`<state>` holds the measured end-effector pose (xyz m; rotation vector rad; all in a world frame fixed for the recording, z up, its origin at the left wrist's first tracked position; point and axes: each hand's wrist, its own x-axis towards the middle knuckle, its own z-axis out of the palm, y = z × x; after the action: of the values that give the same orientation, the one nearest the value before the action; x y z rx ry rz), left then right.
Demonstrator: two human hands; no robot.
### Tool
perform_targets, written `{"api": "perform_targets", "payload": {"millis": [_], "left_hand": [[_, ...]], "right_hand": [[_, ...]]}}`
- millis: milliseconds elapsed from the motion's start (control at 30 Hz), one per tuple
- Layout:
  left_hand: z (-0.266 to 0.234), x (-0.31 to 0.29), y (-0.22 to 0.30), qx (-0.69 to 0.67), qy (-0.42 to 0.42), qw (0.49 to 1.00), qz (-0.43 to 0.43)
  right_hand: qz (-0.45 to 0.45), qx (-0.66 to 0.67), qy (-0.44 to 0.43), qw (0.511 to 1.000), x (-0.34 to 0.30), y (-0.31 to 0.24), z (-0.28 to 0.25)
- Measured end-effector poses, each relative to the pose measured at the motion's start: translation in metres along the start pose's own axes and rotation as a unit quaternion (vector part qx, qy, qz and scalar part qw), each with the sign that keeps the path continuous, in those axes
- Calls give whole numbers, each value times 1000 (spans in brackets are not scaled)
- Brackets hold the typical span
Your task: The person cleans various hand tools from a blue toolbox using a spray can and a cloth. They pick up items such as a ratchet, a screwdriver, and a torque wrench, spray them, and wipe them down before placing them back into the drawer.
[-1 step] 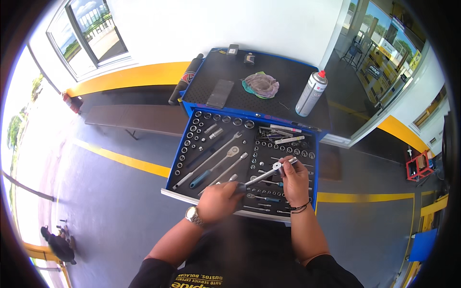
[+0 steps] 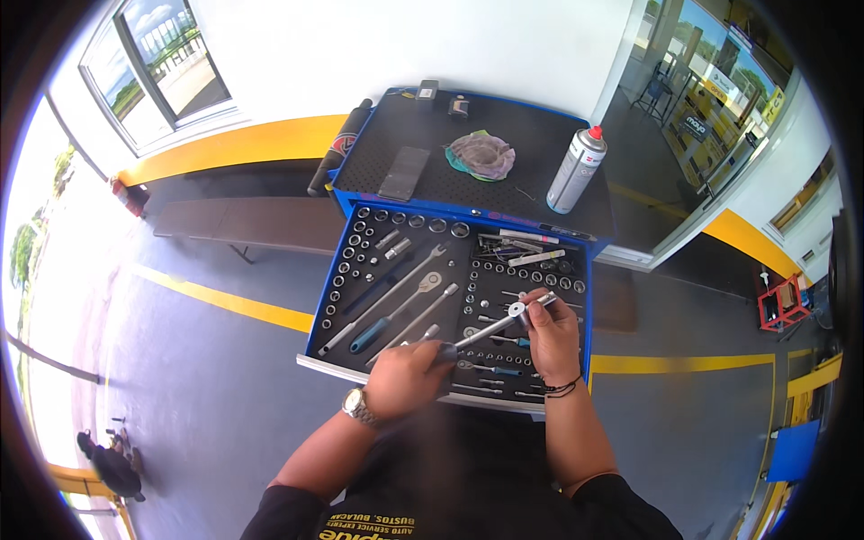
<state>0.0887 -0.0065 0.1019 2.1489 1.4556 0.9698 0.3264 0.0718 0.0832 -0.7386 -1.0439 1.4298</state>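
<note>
Over the open drawer I hold a ratchet wrench with a round silver head. My left hand, a metal watch at its wrist, is wrapped round the dark handle. At the head end my right hand is closed, its thumb on a short silver piece, perhaps a socket, jutting from the ratchet. Below, the tool drawer has black foam with chrome sockets along the left and back. A blue-handled ratchet, a long combination wrench and several bars lie in the left half; smaller ratchets and sockets fill the right.
On the blue cabinet's black top are a dark flat phone-like slab, a crumpled cloth and a spray can with a red cap. A brown bench runs along the wall. Someone crouches at far left.
The whole scene has shifted slightly left in the view. Both hands keep their grip on the ratchet wrench.
</note>
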Motion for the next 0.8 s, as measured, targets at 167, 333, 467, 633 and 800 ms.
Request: {"api": "perform_targets", "payload": {"millis": [167,333,467,633,800], "left_hand": [[-11,2,14,-91,-46,995,-9],[-21,3,22,-142,-118,981,-55],[-12,-1,19,-146,-104,980,-84],[10,-3,17,-229,-60,961,-142],[36,-8,11,-349,-41,913,-210]], "right_hand": [[-35,-50,-23,998,-13,-34,6],[-38,-59,-33,997,-15,-38,5],[-13,80,-41,996,-19,-22,14],[-27,40,-70,996,-48,32,35],[-8,-29,-75,997,-47,22,43]]}}
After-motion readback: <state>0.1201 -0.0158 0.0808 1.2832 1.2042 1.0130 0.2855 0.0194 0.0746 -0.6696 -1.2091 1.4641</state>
